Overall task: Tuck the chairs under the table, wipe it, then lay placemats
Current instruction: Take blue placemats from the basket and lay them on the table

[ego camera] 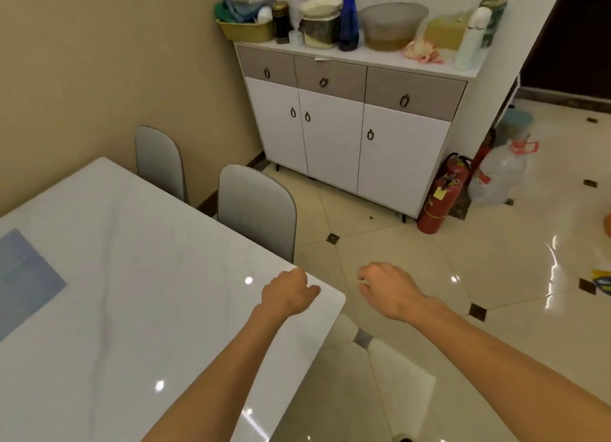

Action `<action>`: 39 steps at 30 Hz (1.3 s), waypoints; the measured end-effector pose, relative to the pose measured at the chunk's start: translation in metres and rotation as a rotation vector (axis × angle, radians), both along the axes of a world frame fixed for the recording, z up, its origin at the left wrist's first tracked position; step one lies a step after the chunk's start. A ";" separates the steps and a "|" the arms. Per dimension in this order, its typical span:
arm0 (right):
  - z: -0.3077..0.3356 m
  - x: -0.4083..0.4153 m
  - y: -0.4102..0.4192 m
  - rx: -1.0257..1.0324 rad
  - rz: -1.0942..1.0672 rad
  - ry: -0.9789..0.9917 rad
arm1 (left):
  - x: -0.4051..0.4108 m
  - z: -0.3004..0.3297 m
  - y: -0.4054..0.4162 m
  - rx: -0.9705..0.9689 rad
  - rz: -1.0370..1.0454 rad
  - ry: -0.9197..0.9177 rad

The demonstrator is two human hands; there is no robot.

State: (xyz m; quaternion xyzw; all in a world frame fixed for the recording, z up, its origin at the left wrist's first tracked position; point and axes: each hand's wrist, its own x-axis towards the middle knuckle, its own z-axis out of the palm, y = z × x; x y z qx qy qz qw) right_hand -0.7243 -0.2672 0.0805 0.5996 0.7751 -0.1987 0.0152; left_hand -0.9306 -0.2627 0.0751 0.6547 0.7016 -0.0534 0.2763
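Observation:
A white marble-look table (139, 276) fills the lower left. A blue placemat (23, 276) lies on it at the left edge. Two grey chairs stand along its far side: one near the wall (158, 164), one closer (258, 207), both backs close against the table edge. A pale chair (347, 329) shows under the table's near corner. My left hand (287, 293) hovers over that corner, fingers curled, holding nothing. My right hand (386, 289) is beside the table over the floor, fingers loosely curled, empty.
A white sideboard (347, 137) with grey drawers stands against the far wall, its top crowded with bottles, bowls and a basket. A red fire extinguisher (439, 197) and a large plastic water jug (499, 173) stand at its right. Glossy tiled floor (463, 259) spreads to the right.

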 end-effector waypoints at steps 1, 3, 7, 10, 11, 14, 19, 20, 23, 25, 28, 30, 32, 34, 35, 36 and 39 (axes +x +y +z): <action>0.004 0.007 0.011 0.017 0.008 0.000 | 0.006 0.004 0.008 0.006 0.019 -0.017; 0.010 0.023 0.040 0.013 0.039 0.002 | 0.022 0.013 0.030 -0.001 0.081 -0.050; 0.017 0.043 0.120 0.055 0.126 0.016 | 0.053 0.024 0.099 0.035 0.177 -0.044; 0.015 0.046 0.184 0.055 0.172 0.011 | 0.063 0.019 0.152 0.035 0.196 -0.051; 0.017 0.046 0.205 0.060 0.181 0.002 | 0.065 0.020 0.172 0.024 0.195 -0.051; 0.016 0.046 0.279 0.065 0.194 0.000 | 0.067 0.011 0.253 0.047 0.187 -0.077; 0.038 0.047 0.358 0.053 0.261 -0.058 | 0.077 0.015 0.336 0.010 0.183 -0.102; 0.036 0.050 0.356 0.023 0.236 -0.032 | 0.082 0.013 0.332 0.014 0.197 -0.120; 0.051 0.041 0.456 0.066 0.274 -0.092 | 0.073 0.026 0.420 0.049 0.247 -0.147; 0.053 0.033 0.488 0.071 0.295 -0.092 | 0.070 0.030 0.439 0.031 0.250 -0.163; 0.057 0.008 0.544 0.084 0.336 -0.071 | 0.054 0.031 0.480 0.061 0.317 -0.139; 0.064 -0.010 0.580 0.120 0.377 -0.036 | 0.039 0.036 0.512 0.067 0.341 -0.106; 0.067 -0.025 0.618 0.159 0.398 0.005 | 0.030 0.042 0.552 0.077 0.340 -0.049; 0.072 -0.038 0.653 0.183 0.431 0.009 | 0.021 0.054 0.591 0.084 0.356 -0.004; 0.073 -0.043 0.671 0.192 0.460 0.010 | 0.017 0.060 0.609 0.096 0.371 0.000; 0.077 -0.051 0.700 0.208 0.491 0.008 | 0.012 0.069 0.635 0.111 0.400 0.011; 0.088 -0.070 0.773 0.242 0.546 0.019 | -0.004 0.092 0.697 0.172 0.475 0.020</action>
